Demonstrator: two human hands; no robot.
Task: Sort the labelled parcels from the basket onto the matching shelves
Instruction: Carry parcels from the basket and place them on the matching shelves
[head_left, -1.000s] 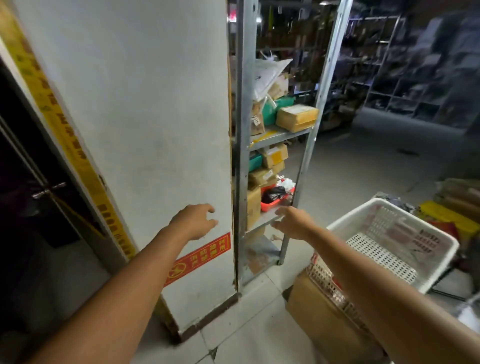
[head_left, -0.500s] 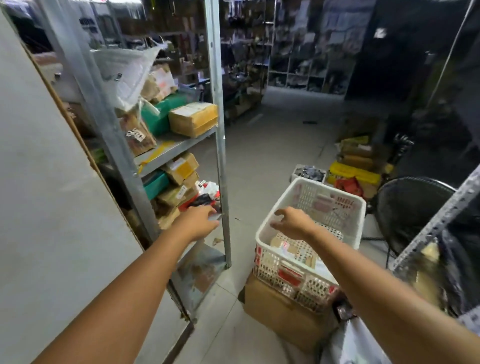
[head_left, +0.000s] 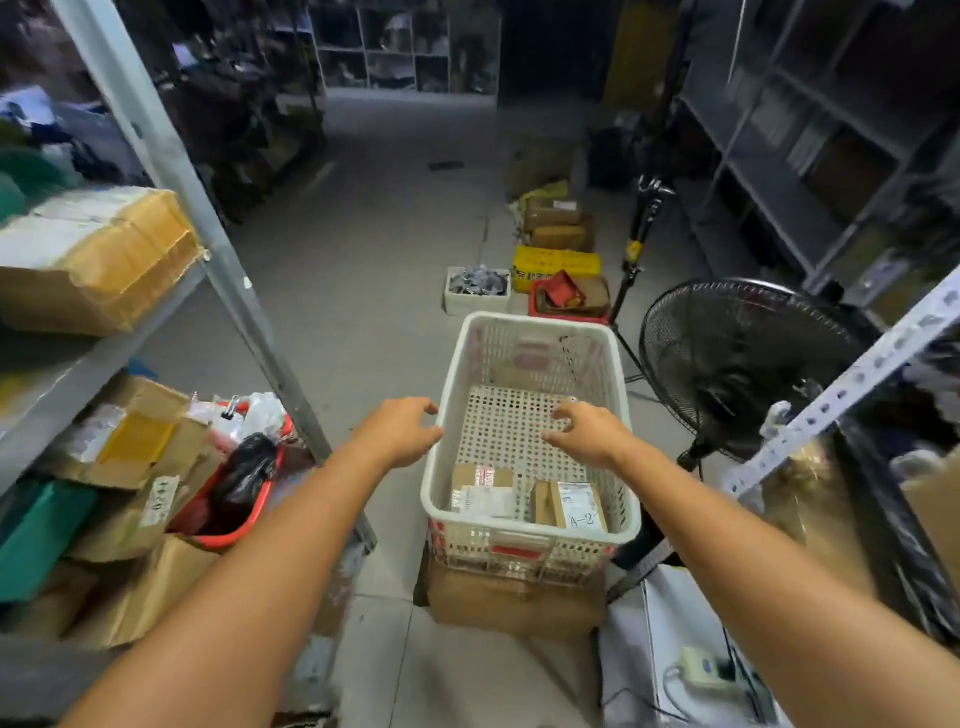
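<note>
Left hand (head_left: 402, 431) and right hand (head_left: 587, 431) hover, fingers loosely curled, empty. The parcel (head_left: 579, 505) (marked A-2) looks light and stiff; grip its edges.

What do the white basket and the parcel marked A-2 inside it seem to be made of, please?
The basket looks like moulded white plastic with a slight sheen; its walls and floor are perforated. The A-2 parcel seems to be matt brown cardboard bearing a white paper label.

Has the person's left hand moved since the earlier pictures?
Yes. The left hand crossed rightward past the grey metal shelf post to the white plastic basket.
</note>
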